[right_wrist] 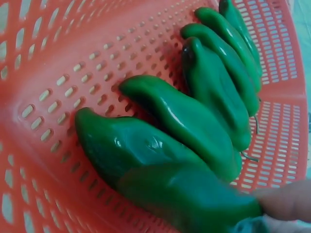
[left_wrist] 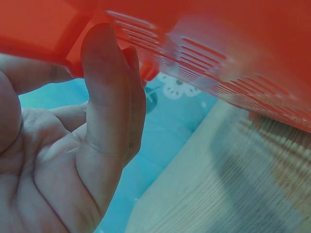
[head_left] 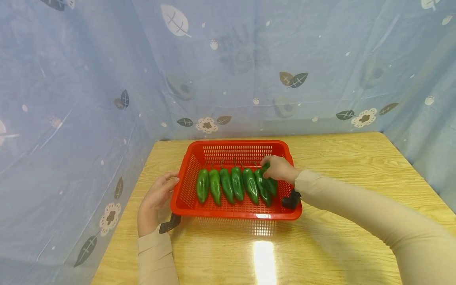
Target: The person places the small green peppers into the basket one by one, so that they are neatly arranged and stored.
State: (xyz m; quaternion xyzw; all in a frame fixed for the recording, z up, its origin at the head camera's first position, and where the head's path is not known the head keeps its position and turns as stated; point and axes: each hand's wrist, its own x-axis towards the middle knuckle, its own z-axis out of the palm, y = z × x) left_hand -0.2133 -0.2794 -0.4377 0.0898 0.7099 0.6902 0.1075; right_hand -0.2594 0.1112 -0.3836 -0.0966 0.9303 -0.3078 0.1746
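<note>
A red plastic basket (head_left: 228,214) with slotted walls holds several green chili peppers (head_left: 237,184) laid side by side, stems toward the back wall. My right hand (head_left: 280,168) reaches in over the right side and grips the rightmost chili pepper (right_wrist: 189,196) by its stem end. That pepper partly overlaps its neighbour (right_wrist: 131,141) in the right wrist view. At the basket's left end my left hand (head_left: 159,193) holds the rim, and its raised fingers (left_wrist: 104,92) lie against the outer wall in the left wrist view.
The basket stands on a light wood-grain table (head_left: 356,166). A blue patterned curtain (head_left: 242,67) hangs behind and along the left side. Black wrist cameras sit on both wrists, the right one (head_left: 292,199) overlapping the basket's front right corner.
</note>
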